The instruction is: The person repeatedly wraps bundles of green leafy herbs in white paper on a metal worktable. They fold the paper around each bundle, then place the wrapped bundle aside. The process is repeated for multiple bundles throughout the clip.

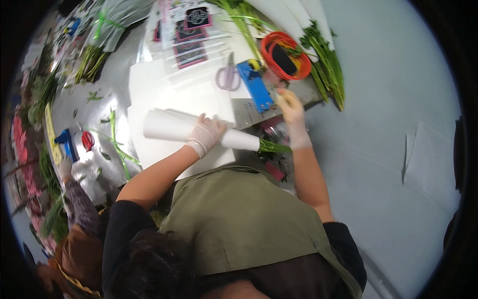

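Note:
A cone of rolled white paper [168,125] lies across white sheets on the worktable, with green stems [274,146] poking out of its narrow right end. My left hand [206,133], in a thin whitish glove, rests over the middle of the cone and holds it down. To the right, my gloved right hand [290,106] is raised near the table's edge, beside a blue tape dispenser [255,86]; its fingertips are pinched together, and whether something small is between them is unclear. Purple-handled scissors [228,76] lie left of the dispenser.
Past the dispenser stands a red plastic basket [267,50] with a dark object inside. Leafy green stems [328,71] overhang the table's right edge. Clear sleeves with black-and-pink cards [190,54] lie at the back. At left, a co-worker's gloved hand [65,168] is near another blue dispenser [68,145].

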### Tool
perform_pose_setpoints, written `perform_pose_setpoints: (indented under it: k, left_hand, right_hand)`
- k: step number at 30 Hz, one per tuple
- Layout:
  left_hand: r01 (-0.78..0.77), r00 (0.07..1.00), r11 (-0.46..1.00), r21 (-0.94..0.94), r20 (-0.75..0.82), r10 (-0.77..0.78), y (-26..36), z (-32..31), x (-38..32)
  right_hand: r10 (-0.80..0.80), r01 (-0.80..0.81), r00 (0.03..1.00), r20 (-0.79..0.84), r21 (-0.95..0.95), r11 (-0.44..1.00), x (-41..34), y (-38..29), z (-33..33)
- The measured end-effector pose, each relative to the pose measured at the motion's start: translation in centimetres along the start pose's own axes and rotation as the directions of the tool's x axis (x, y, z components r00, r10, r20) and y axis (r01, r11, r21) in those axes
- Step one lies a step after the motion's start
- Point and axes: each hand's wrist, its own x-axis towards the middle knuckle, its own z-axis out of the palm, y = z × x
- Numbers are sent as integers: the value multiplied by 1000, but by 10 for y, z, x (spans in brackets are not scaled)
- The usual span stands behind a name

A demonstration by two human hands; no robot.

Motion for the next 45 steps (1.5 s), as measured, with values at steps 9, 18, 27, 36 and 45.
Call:
perform_pose_setpoints:
  k: [9,18,27,36,45]
  left_hand:
    - [-135,838,989,63,-525,148,8,44,-6]
    - [-164,940,986,8,-301,159,5,55,10]
    - [-232,875,940,-249,-477,90,-4,59,-18]
    - [-392,916,-817,-423,-99,-389,-68,46,-53]
    - [0,900,359,-933,-157,-406,-55,115,-120]
  right_hand:
    - [562,-508,807,184,-270,818,-49,43,-19]
    - [124,-35,759,640,-150,988,-24,-85,99]
    - [677,316,572,463,-886,339,32,-81,189]
    - [382,84,717,584,-615,784,-144,-6,99]
    - [32,113,971,235,-576,809,-16,-93,-37]
